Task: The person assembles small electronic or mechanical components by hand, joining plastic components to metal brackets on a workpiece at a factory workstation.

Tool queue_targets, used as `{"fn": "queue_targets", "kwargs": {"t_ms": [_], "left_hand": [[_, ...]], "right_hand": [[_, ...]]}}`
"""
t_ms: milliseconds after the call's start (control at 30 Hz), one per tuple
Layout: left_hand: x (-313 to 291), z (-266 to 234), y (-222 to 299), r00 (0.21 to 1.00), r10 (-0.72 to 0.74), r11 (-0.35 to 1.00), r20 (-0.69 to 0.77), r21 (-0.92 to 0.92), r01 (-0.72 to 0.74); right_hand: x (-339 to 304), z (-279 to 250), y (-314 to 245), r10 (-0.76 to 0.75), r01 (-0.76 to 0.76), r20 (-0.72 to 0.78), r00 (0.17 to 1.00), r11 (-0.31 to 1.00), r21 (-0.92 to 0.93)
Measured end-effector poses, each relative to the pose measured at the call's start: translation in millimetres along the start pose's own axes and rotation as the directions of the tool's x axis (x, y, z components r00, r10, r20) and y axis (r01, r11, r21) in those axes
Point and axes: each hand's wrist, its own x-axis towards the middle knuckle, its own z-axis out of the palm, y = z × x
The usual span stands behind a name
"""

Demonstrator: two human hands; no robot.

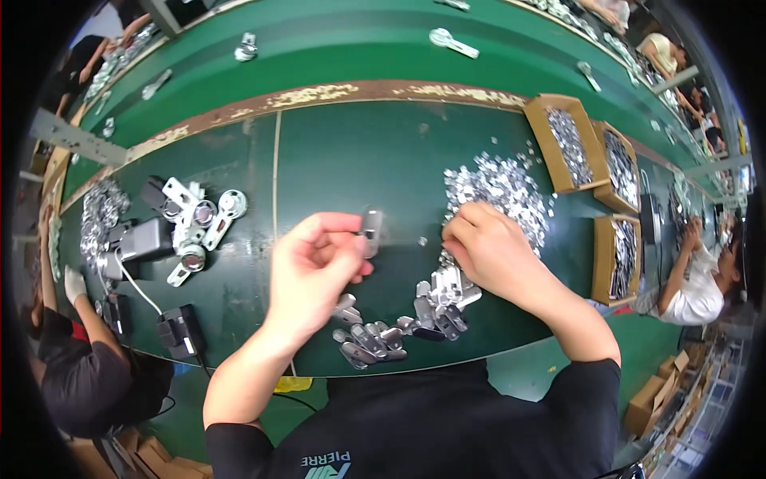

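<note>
My left hand (313, 259) holds up a small oblong metal plate (372, 227) between thumb and fingers; a dark hole shows in it. My right hand (488, 246) is at the near left edge of a pile of tiny silver metal pieces (504, 188). Its fingers are bent and drawn together, and whatever lies between them is hidden. Close below that hand is a heap of shiny oblong metal plates (447, 295). More such plates (369, 343) lie along the near edge of the table, below my left hand.
Open cardboard boxes (557, 144) of small metal parts stand at the right. Leftward lie metal assemblies with round ends (195, 219), a black device (148, 238) and a black adapter (182, 331). Beyond the table, a green conveyor (351, 48) carries scattered metal parts. Co-workers (702, 267) sit on both sides.
</note>
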Motion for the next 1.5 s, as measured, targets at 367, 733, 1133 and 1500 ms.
{"fn": "queue_targets", "kwargs": {"t_ms": [367, 733, 1133, 1500], "left_hand": [[27.6, -13.8, -26.1, 0.991, 0.043, 0.909, -0.127, -0.406, -0.091], [22.3, -35.1, -11.6, 0.900, 0.290, 0.857, -0.324, -0.331, -0.395], [16.3, -36.9, -11.2, 0.928, 0.297, 0.907, -0.225, -0.236, -0.348], [26.2, -82.7, -1.1, 0.793, 0.559, 0.825, -0.243, 0.260, -0.502]], "right_hand": [[66.1, 16.8, -43.2, 0.204, -0.120, 0.099, 0.974, 0.097, 0.988], [99.2, 40.3, -85.4, 0.293, -0.034, 0.006, 0.956, 0.089, 0.995], [139.0, 19.9, -76.3, -0.039, 0.256, -0.323, 0.945, 0.704, 0.663], [197.0, 6.0, -90.4, -0.234, 0.066, 0.062, 0.970, 0.504, 0.861]]}}
